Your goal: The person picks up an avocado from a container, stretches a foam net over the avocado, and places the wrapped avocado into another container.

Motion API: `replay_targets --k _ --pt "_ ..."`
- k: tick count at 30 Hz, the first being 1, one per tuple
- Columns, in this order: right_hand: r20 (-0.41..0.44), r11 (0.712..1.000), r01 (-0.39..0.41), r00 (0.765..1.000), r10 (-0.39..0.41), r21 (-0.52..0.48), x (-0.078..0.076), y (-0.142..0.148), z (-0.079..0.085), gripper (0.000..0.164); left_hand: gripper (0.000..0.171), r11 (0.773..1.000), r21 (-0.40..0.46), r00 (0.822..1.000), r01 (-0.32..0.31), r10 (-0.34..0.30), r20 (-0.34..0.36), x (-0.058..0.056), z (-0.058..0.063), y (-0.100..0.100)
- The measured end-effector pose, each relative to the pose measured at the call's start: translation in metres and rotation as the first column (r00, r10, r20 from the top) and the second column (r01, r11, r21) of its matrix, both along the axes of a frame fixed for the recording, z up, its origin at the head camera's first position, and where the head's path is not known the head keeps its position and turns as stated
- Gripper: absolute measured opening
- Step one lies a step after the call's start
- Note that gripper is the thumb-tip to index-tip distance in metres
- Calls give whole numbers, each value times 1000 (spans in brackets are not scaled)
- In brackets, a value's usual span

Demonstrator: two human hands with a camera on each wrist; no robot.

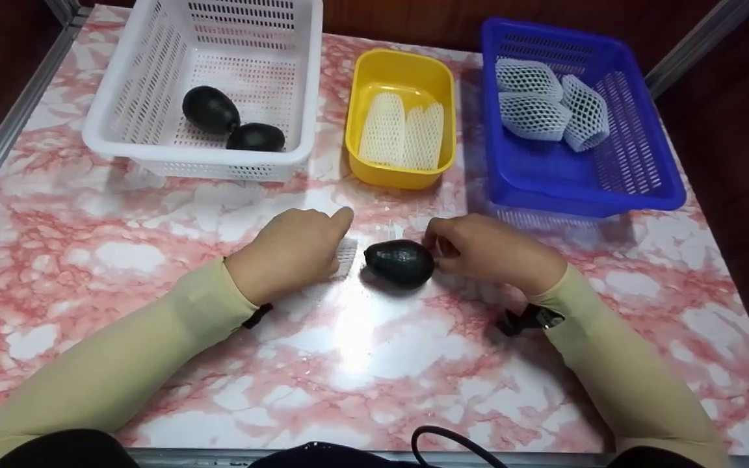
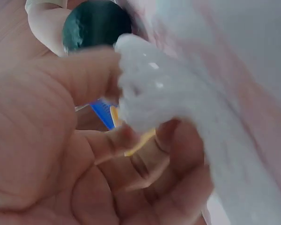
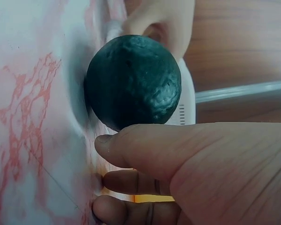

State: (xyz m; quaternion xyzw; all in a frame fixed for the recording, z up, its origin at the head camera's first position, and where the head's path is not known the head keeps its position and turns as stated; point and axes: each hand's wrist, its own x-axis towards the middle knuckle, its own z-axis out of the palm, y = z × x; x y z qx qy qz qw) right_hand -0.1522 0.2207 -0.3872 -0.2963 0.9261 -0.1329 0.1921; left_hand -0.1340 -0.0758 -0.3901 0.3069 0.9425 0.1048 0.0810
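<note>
Currently the left hand pinches a white foam net between thumb and fingers, while the right hand, loosely bent with thumb and fingers parted, holds nothing beside the wide end of a dark avocado; whether they touch is unclear. The avocado lies on the marbled bench between both hands, in front of the yellow basket

The view from the head is bright and mostly sharp, but the wood wall looks dark. A white shiny patch glows on the surface. Little glints and a soft shadow mark the dark green fruit. From the left wrist, the white net and fingers are blurry. The right wrist view looks dim and bluish.
</note>
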Motion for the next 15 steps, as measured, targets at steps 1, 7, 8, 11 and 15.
replay_targets --k 1,7,8,11,15 --pt "1 1000 1 1000 -1 -3 0 0 0 18 18 1000 16 1000 17 -17 -8 -1 1 -1" --pt "11 1000 14 1000 -14 -9 0 1 -1 18 25 997 30 998 66 -66 1 -3 4 -5" --pt "12 1000 16 1000 -16 -8 0 1 -2 18 23 998 29 999 50 -51 9 -3 4 -5" --pt "15 1000 19 1000 -19 -7 0 0 -3 18 27 999 43 1000 -10 9 13 -4 2 -3" --pt "14 1000 23 1000 -23 -5 0 0 -3 19 35 996 70 999 -47 47 6 -6 1 -3"
